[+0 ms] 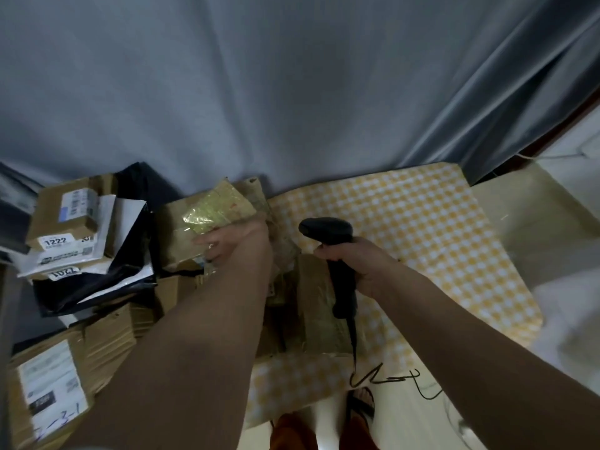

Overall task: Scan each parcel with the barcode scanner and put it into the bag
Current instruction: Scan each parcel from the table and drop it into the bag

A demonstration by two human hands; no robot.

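yellow-checked cloth (422,228) over the table, grey curtain (292,92) behind. nearest, left: taped cardboard boxes (48,384) with white labels. right hand (354,261) wrapped round the black barcode scanner (334,251) (cable (383,378) trailing near). left hand (233,238) reaching over a brown parcel (211,219), fingers extended on its top, gripping or not: cannot tell. far left, stacked parcels (65,228) on a black mailer (97,287).
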